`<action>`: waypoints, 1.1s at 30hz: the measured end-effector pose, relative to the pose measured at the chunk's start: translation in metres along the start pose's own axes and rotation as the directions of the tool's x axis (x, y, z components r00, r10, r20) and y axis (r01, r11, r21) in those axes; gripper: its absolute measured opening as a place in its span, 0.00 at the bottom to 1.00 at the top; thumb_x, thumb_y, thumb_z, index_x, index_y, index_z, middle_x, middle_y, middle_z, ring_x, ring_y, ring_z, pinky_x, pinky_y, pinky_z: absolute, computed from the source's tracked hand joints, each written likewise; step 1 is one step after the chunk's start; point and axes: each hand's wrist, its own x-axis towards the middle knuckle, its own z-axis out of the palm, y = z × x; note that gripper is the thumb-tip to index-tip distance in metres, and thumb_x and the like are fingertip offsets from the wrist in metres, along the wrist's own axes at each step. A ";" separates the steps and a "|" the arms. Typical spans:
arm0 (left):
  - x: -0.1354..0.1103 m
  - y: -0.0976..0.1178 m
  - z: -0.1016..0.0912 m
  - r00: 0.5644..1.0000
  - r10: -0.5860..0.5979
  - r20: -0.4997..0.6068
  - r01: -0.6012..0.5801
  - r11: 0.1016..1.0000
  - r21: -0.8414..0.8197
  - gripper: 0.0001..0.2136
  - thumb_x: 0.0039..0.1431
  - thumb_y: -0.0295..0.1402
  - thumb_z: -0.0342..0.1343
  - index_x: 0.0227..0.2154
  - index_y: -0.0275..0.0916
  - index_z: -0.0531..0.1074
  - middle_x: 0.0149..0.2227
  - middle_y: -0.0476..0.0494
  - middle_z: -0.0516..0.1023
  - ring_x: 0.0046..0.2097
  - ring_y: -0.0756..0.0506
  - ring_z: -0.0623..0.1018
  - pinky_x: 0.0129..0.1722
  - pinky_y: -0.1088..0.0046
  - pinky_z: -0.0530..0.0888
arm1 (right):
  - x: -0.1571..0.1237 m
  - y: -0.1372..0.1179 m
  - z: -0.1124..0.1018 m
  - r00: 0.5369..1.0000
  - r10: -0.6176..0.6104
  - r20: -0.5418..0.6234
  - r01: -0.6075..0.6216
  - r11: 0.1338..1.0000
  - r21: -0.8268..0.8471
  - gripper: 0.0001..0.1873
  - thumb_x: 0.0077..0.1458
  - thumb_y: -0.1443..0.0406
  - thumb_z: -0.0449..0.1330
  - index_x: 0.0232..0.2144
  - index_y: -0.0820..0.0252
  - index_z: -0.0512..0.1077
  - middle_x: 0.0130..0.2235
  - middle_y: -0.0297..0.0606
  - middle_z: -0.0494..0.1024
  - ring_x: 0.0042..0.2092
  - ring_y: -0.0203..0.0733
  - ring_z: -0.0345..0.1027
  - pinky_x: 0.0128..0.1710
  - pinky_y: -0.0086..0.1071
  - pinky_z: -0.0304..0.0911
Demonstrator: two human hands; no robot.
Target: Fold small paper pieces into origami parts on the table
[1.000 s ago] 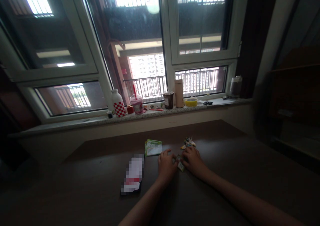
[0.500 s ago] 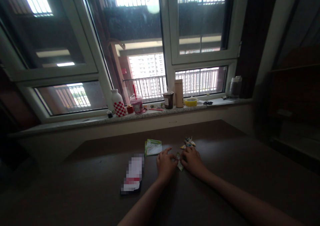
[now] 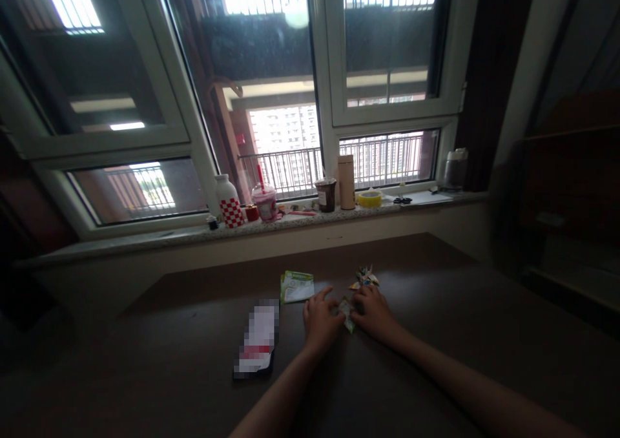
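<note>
Between my hands a small piece of folded green-and-white paper [image 3: 348, 316] lies on the table. My left hand [image 3: 321, 318] is at its left side, with the thumb and curled fingers closed at its edge and the index finger raised. On the other side my right hand [image 3: 372, 312] has its fingers curled down on the paper's right edge. Just beyond the right hand is a small cluster of colourful folded paper [image 3: 364, 276]. Several flat green-and-white paper sheets [image 3: 299, 287] lie past my left hand.
A phone-like object [image 3: 256, 340], its top blurred out, lies left of my left forearm on the dark brown table [image 3: 184, 334]. On the windowsill stand a checkered bottle [image 3: 231, 202], a pink drink cup [image 3: 264, 203], a dark drink cup [image 3: 326, 196], a tan flask [image 3: 346, 183] and yellow tape [image 3: 369, 199].
Both hands keep nearly the same place. The folded paper between them shows slightly more of its surface, the fingers having shifted a little. The other things on the table have not moved.
</note>
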 end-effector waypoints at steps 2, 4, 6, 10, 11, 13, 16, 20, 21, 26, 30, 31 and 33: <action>0.000 -0.001 0.000 1.000 -0.003 -0.002 0.003 1.000 -0.009 0.08 0.49 0.32 0.58 0.33 0.45 0.79 0.60 0.51 0.70 0.60 0.39 0.66 0.63 0.54 0.57 | 0.001 0.004 0.002 1.000 -0.002 0.000 0.002 1.000 0.017 0.05 0.50 0.66 0.62 0.33 0.57 0.76 0.46 0.42 0.75 0.52 0.50 0.62 0.53 0.42 0.58; 0.001 -0.002 0.000 1.000 -0.006 0.000 0.006 1.000 -0.012 0.07 0.49 0.33 0.59 0.32 0.45 0.80 0.60 0.51 0.70 0.60 0.39 0.66 0.63 0.55 0.57 | 0.001 0.006 0.003 1.000 -0.004 -0.002 0.004 1.000 0.020 0.05 0.51 0.65 0.63 0.32 0.58 0.76 0.45 0.43 0.75 0.52 0.50 0.62 0.53 0.42 0.58; 0.001 -0.002 0.000 1.000 -0.006 0.001 0.006 1.000 -0.009 0.06 0.50 0.35 0.60 0.31 0.45 0.80 0.59 0.51 0.71 0.60 0.39 0.66 0.63 0.55 0.57 | 0.001 0.008 0.005 1.000 -0.006 -0.006 0.006 1.000 0.012 0.05 0.51 0.64 0.63 0.32 0.58 0.76 0.46 0.43 0.75 0.53 0.51 0.62 0.53 0.43 0.58; 0.001 -0.001 0.000 1.000 -0.009 0.007 0.009 1.000 -0.012 0.06 0.50 0.35 0.60 0.32 0.47 0.80 0.59 0.51 0.71 0.60 0.39 0.66 0.63 0.54 0.56 | 0.000 0.006 0.005 1.000 -0.013 -0.011 0.013 1.000 -0.009 0.04 0.50 0.64 0.64 0.32 0.56 0.75 0.46 0.42 0.74 0.52 0.51 0.62 0.52 0.44 0.58; 0.001 -0.001 0.000 1.000 -0.012 0.011 0.012 1.000 -0.014 0.06 0.50 0.34 0.60 0.31 0.47 0.80 0.59 0.52 0.71 0.60 0.39 0.66 0.63 0.53 0.56 | 0.000 0.005 0.004 1.000 -0.013 -0.013 0.012 1.000 -0.014 0.05 0.50 0.65 0.64 0.32 0.56 0.75 0.46 0.42 0.74 0.52 0.51 0.62 0.52 0.44 0.58; 0.002 0.000 0.000 1.000 -0.022 0.013 0.022 1.000 -0.019 0.07 0.49 0.32 0.59 0.31 0.47 0.79 0.59 0.52 0.71 0.60 0.39 0.66 0.63 0.53 0.55 | -0.001 0.002 0.003 1.000 -0.010 -0.011 0.009 1.000 -0.022 0.06 0.50 0.65 0.63 0.34 0.56 0.75 0.47 0.42 0.74 0.52 0.50 0.62 0.52 0.43 0.58; 0.002 0.000 0.000 1.000 -0.024 0.011 0.024 1.000 -0.019 0.07 0.48 0.32 0.59 0.32 0.47 0.79 0.59 0.52 0.71 0.60 0.39 0.66 0.63 0.54 0.55 | -0.002 -0.002 0.000 1.000 -0.001 0.009 0.001 0.999 -0.033 0.08 0.50 0.66 0.63 0.35 0.57 0.75 0.48 0.43 0.73 0.52 0.50 0.61 0.52 0.42 0.57; 0.001 0.001 0.000 1.000 -0.028 0.007 0.028 1.000 -0.010 0.09 0.48 0.31 0.59 0.33 0.47 0.80 0.59 0.53 0.70 0.60 0.39 0.66 0.64 0.53 0.55 | -0.002 -0.003 -0.001 1.000 0.001 0.026 0.000 0.999 -0.037 0.10 0.49 0.65 0.62 0.37 0.57 0.74 0.48 0.43 0.73 0.53 0.52 0.61 0.52 0.43 0.57; 0.001 0.000 0.001 1.000 -0.029 0.004 0.029 1.000 -0.012 0.09 0.48 0.31 0.59 0.33 0.47 0.80 0.59 0.52 0.70 0.60 0.39 0.66 0.63 0.54 0.55 | -0.002 -0.003 -0.001 1.000 -0.002 0.025 0.003 1.000 -0.030 0.10 0.49 0.65 0.62 0.37 0.57 0.74 0.49 0.44 0.73 0.53 0.52 0.60 0.52 0.43 0.57; 0.001 -0.003 0.001 1.000 -0.029 -0.007 0.029 0.999 -0.022 0.07 0.47 0.32 0.60 0.31 0.45 0.80 0.59 0.50 0.71 0.60 0.38 0.66 0.62 0.56 0.58 | -0.001 0.005 0.001 1.000 -0.011 0.013 0.011 0.998 0.058 0.07 0.49 0.67 0.62 0.34 0.58 0.75 0.46 0.43 0.74 0.52 0.51 0.62 0.55 0.44 0.57; 0.002 -0.005 0.001 1.000 -0.031 -0.004 0.031 0.999 -0.025 0.07 0.48 0.32 0.60 0.31 0.44 0.80 0.59 0.49 0.71 0.60 0.39 0.66 0.62 0.57 0.58 | 0.001 0.015 -0.001 0.999 -0.040 0.022 0.035 0.981 0.193 0.07 0.52 0.63 0.62 0.34 0.58 0.77 0.46 0.44 0.75 0.53 0.51 0.62 0.57 0.45 0.56; 0.002 -0.005 0.001 0.999 -0.032 -0.003 0.032 0.999 -0.025 0.07 0.48 0.33 0.60 0.31 0.44 0.80 0.59 0.50 0.71 0.60 0.39 0.66 0.62 0.58 0.59 | 0.001 0.017 -0.002 0.998 -0.050 0.026 0.043 0.971 0.236 0.08 0.53 0.62 0.62 0.35 0.57 0.78 0.46 0.44 0.75 0.53 0.50 0.62 0.57 0.45 0.56; 0.002 -0.005 0.001 0.999 -0.038 -0.001 0.038 0.999 -0.023 0.07 0.48 0.33 0.60 0.31 0.45 0.80 0.58 0.50 0.71 0.59 0.39 0.67 0.62 0.59 0.59 | 0.002 0.022 -0.004 0.996 -0.069 0.049 0.050 0.948 0.313 0.09 0.53 0.61 0.62 0.36 0.57 0.79 0.46 0.45 0.75 0.54 0.51 0.63 0.59 0.46 0.55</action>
